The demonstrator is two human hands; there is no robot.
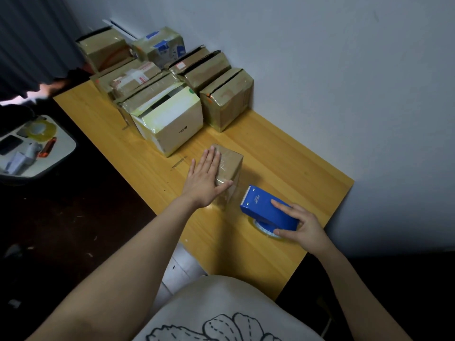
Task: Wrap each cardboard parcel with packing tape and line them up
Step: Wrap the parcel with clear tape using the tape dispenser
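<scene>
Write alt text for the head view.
A person's left hand presses flat on a small parcel on a wooden table while the right hand holds a blue tape dispenser beside it. More taped parcels stand grouped against the wall behind.

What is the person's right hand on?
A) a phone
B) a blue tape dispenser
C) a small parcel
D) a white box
B: the right hand holds the tape dispenser, which is blue and sits on the table. It is the left hand that lies flat on the parcel.
</scene>
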